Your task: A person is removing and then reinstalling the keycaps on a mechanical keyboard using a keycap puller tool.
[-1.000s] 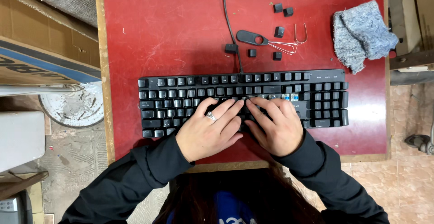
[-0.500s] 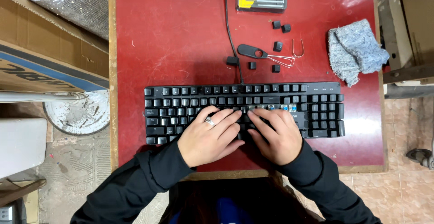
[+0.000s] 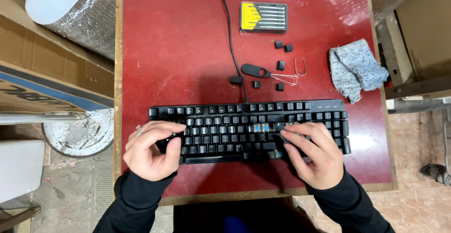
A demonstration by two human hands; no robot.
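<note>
Black keyboard (image 3: 249, 130) is now gripped at both ends: left hand (image 3: 152, 150) has been moved outward, fingers curled on its left edge; right hand (image 3: 312, 155) fingers spread over right-side keys.

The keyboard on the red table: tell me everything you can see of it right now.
The keyboard is black, full-size, apparently plastic, lying flat and square along the near edge of the red table. Several keycaps are off right of centre, baring bluish switches. A black cable runs from its back edge up the table. The left hand rests curled on its left end; the right hand lies on keys at its right. Loose keycaps lie behind it.
</note>
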